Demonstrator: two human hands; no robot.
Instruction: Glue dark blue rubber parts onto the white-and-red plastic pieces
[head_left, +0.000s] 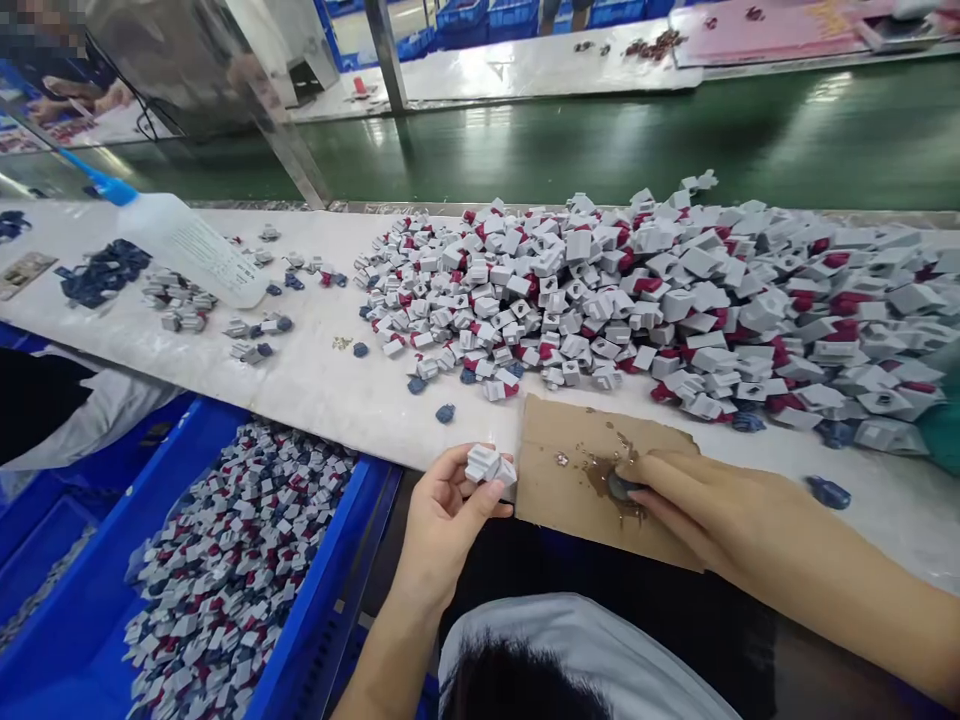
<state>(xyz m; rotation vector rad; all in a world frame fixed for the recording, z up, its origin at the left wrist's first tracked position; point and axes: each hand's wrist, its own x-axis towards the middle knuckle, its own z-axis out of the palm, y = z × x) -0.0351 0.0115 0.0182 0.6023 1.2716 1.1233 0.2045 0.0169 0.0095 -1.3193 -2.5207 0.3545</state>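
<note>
Between the thumb and fingers of my left hand [444, 515] is a small light-grey plastic part [487, 465], held just left of a piece of brown cardboard [551, 430]. My right hand [701, 500] pinches a small dark blue-grey plastic piece [621, 487] low over the cardboard, at a wet, shiny smear. Whether the piece touches the cardboard is hard to tell. Behind both hands lies a big heap of grey and dark red plastic parts [577, 290]. A few loose dark blue pieces [445, 413] are scattered in front of it.
A blue bin [375, 510] full of similar parts stands below the table at left. A white squeeze bottle [195, 250] with a blue nozzle leans over small piles. Beyond the white table [315, 400] runs a green conveyor belt [525, 150]. Another person's sleeve [97, 410] shows at left.
</note>
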